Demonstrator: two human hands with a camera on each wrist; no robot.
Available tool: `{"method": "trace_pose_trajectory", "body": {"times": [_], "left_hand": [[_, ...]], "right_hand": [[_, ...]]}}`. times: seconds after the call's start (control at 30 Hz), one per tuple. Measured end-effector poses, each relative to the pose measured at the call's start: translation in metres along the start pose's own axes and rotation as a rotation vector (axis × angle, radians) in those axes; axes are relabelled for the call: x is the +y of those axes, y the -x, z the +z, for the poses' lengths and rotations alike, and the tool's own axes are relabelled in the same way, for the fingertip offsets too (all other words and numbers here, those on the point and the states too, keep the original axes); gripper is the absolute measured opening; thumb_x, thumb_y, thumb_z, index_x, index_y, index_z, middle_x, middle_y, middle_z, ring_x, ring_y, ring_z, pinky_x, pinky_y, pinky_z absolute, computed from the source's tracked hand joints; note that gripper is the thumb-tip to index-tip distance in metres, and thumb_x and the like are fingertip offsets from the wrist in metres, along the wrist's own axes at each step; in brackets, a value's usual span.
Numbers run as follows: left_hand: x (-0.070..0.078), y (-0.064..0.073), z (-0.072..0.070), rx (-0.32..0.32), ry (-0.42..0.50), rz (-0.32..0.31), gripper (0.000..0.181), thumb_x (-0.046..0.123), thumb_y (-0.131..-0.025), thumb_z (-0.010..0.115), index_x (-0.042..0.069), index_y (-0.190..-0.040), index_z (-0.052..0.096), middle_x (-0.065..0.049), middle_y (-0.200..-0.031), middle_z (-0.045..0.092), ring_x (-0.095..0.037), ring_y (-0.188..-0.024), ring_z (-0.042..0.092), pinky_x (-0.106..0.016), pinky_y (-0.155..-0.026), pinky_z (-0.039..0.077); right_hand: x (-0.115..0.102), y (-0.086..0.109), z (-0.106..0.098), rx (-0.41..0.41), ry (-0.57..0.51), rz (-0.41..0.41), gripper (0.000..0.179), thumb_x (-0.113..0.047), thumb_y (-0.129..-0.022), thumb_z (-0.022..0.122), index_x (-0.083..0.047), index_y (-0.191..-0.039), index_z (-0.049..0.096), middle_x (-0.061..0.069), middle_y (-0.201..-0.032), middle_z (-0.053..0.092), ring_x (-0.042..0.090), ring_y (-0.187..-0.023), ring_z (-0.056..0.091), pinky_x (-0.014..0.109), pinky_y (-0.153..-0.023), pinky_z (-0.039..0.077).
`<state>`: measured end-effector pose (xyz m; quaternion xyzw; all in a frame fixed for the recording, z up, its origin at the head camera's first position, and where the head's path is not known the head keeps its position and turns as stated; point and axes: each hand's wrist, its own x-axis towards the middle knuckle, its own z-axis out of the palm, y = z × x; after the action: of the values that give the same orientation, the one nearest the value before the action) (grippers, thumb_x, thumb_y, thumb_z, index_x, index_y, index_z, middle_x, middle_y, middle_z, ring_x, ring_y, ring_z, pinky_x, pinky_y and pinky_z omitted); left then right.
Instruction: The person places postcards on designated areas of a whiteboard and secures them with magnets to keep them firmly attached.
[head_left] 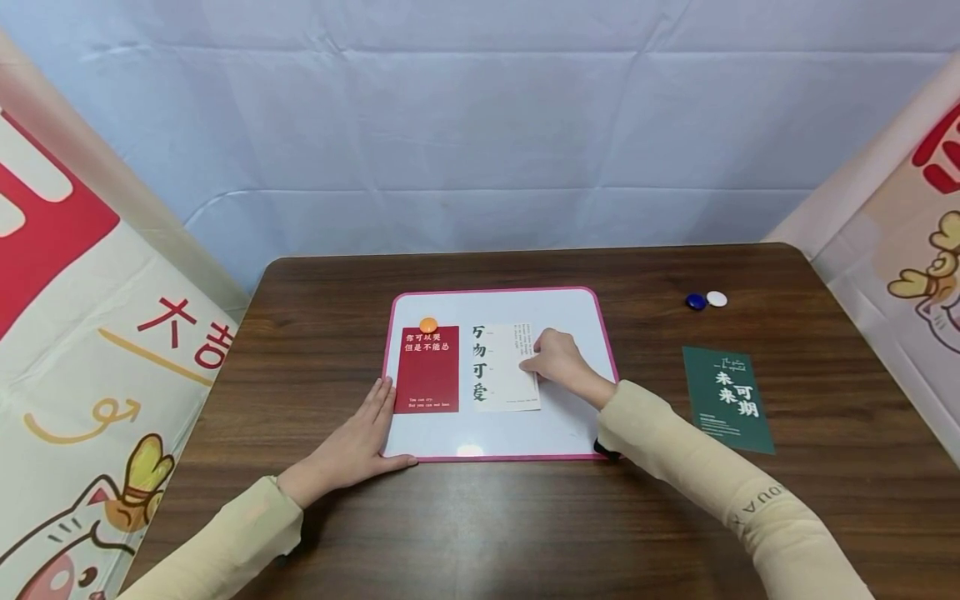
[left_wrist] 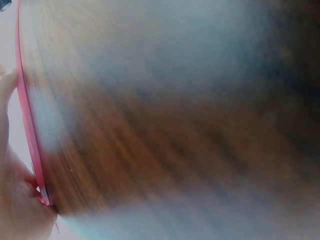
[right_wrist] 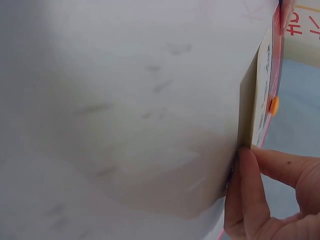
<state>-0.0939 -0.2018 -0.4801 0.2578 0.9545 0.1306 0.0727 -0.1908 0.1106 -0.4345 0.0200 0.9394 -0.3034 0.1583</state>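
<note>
A whiteboard (head_left: pixel 573 329) with a pink rim lies on the table. My left hand (head_left: pixel 358 442) rests at its lower left corner, fingers along the left edge and thumb at the front rim. With thumb and fingertips, my right hand (head_left: pixel 562 365) pinches the right edge of a white card (head_left: pixel 502 375) printed with dark green characters. In the right wrist view that card edge stands slightly off the board between thumb and fingers. Left of it lies a red card (head_left: pixel 428 379), an orange round magnet (head_left: pixel 428 325) at its top edge.
A dark green card (head_left: pixel 727 400) lies on the wooden table (head_left: pixel 495 533) to the right of the board. Behind it are a blue round magnet (head_left: pixel 696 302) and a white one (head_left: pixel 717 298). A pale cloth (head_left: pixel 480 125) hangs beyond the table's far edge.
</note>
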Motion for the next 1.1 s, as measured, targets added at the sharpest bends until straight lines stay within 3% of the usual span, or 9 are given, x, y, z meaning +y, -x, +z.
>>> {"method": "trace_pose_trajectory", "body": {"times": [0.3,0.9,1.1], "left_hand": [[0.0004,-0.0004,-0.0001,-0.025,-0.001,-0.015,0.108,0.074,-0.074,0.045,-0.001,-0.144,0.012,-0.014,-0.152,0.006,-0.027,-0.139,0.004,-0.042,-0.103,0.031],[0.0007,0.0004,-0.0008,-0.027,0.002,-0.027,0.108,0.073,-0.074,0.047,0.001,-0.145,0.011,-0.013,-0.152,0.006,-0.026,-0.139,0.005,-0.042,-0.101,0.034],[0.0008,0.0002,-0.0011,-0.012,0.002,-0.008,0.107,0.072,-0.074,0.048,-0.001,-0.144,0.014,-0.015,-0.151,0.008,-0.029,-0.138,0.007,-0.043,-0.101,0.033]], "right_hand": [[-0.0007,0.0007,0.0002,0.000,-0.006,-0.004,0.033,-0.012,-0.077,0.072,0.008,-0.098,0.056,0.012,-0.072,0.059,0.013,-0.054,0.054,0.019,-0.046,0.037],[-0.0024,0.0006,-0.0011,-0.021,0.035,0.002,0.025,-0.016,-0.077,0.073,0.005,-0.087,0.061,0.008,-0.060,0.057,0.012,-0.048,0.050,0.019,-0.044,0.035],[-0.0003,0.0017,-0.0057,-0.017,0.041,-0.017,0.028,-0.020,-0.079,0.071,0.003,-0.090,0.061,0.008,-0.063,0.057,0.014,-0.050,0.049,0.022,-0.047,0.036]]}}
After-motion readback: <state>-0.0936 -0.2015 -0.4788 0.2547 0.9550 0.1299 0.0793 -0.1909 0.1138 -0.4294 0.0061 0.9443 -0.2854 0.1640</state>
